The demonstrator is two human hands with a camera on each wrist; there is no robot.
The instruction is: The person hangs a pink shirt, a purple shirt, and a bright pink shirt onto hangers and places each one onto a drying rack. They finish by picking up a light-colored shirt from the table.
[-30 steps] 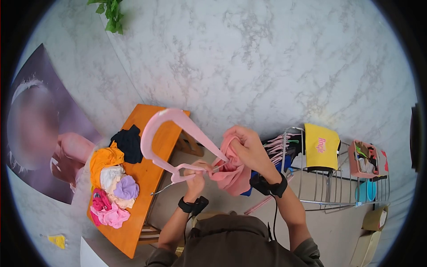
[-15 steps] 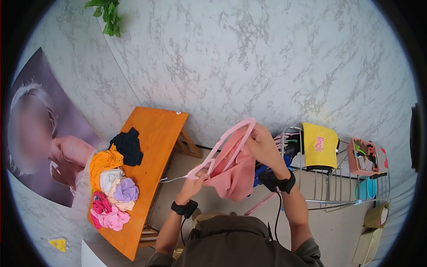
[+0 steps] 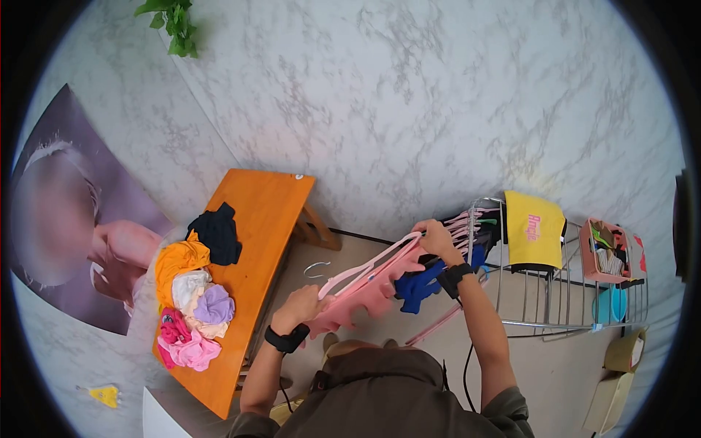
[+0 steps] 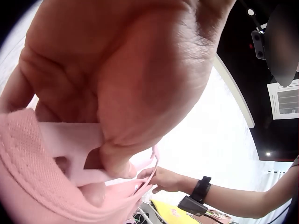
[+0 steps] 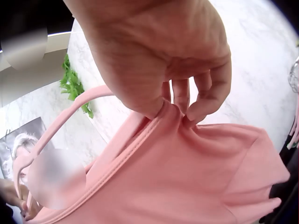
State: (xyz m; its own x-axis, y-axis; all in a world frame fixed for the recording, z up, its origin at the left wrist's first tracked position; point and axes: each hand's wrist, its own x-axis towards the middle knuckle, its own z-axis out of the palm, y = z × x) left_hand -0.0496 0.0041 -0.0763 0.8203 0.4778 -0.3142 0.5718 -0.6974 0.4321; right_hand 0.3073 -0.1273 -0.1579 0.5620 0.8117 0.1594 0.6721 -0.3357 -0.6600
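A pink garment (image 3: 372, 295) with a wavy edge hangs between the two hands, a pink hanger (image 3: 371, 260) along its upper side. The left hand (image 3: 296, 306) grips one end of hanger and cloth; in the left wrist view its thumb and fingers (image 4: 117, 154) close round the pink plastic, cloth beside them. At the other end the right hand (image 3: 436, 239) pinches the garment's edge near the hanger; the right wrist view shows the cloth (image 5: 187, 168) bunched between thumb and fingers. The metal hook (image 3: 317, 270) points away beyond the left hand.
An orange table (image 3: 252, 274) at left bears piled clothes (image 3: 186, 270). At right stands a metal rack (image 3: 526, 323) with hangers, a yellow cloth (image 3: 533, 230) and a pink basket (image 3: 604, 252). Blue cloth (image 3: 420, 288) hangs beside the rack, close to the right hand.
The hanger has turned from upright to lying lengthwise between the hands, with the garment spread along it. The left hand has moved left and down; the right hand has moved slightly right.
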